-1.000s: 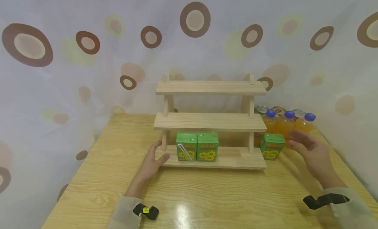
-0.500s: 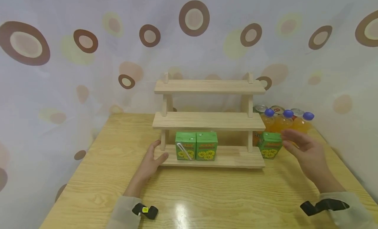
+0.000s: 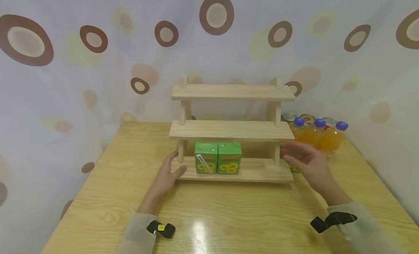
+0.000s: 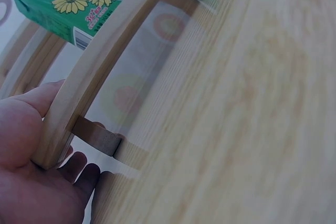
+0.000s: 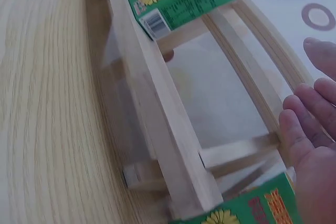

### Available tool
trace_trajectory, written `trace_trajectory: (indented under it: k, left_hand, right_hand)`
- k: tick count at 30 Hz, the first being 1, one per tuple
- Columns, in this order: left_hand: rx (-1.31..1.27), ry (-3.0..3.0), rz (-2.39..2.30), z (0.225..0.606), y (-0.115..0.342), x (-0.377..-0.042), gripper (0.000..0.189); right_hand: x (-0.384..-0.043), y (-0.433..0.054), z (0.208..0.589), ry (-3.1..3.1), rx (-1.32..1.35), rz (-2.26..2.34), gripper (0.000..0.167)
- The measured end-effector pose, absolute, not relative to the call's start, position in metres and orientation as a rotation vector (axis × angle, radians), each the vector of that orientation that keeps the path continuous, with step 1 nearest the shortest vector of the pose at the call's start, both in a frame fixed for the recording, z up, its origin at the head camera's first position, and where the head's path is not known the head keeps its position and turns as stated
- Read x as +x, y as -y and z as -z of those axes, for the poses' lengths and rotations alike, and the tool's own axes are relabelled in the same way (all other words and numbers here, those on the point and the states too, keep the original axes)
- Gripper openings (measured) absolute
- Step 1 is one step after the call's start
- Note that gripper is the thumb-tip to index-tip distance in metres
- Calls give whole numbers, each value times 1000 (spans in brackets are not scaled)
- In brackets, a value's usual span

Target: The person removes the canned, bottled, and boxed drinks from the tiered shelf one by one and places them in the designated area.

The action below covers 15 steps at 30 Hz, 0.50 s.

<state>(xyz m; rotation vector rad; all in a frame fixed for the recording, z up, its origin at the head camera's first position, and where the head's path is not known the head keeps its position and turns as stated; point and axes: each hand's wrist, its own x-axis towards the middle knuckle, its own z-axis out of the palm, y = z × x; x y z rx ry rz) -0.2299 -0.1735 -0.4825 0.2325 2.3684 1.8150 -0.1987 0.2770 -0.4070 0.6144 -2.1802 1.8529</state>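
Observation:
A three-tier wooden display shelf (image 3: pixel 231 130) stands on the table. Two green drink cartons with yellow flowers, a left one (image 3: pixel 205 162) bearing a white straw and a right one (image 3: pixel 230 160), sit side by side on its bottom tier. My left hand (image 3: pixel 164 179) grips the left end of that tier, thumb above and fingers beneath in the left wrist view. At the right end, my right hand (image 3: pixel 311 170) hovers with fingers extended and nothing in its grasp. It mostly hides a third green carton (image 5: pixel 257 208) standing on the table beside the shelf.
Several orange drink bottles (image 3: pixel 313 134) with blue caps stand behind the right hand. Drink cans (image 3: pixel 307 118) are lined up behind them, close to the patterned backdrop (image 3: pixel 229 57). The wooden table (image 3: pixel 242 214) extends in front of the shelf.
My right hand has moved left, from beside the third carton to in front of it near the shelf's right end. My left hand keeps its grip on the bottom tier.

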Motion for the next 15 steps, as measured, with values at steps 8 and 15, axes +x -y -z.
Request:
trace_trajectory:
  k: [8,15]
  left_hand:
    - [214,-2316,-1817,457,172,-220,73]
    - [201,-2316,-1805,445,169,-213,71]
  right_hand:
    - [-206,-252,406,2153,669,-1889,39]
    - [-210,-236,410,2144,700,-1912,41]
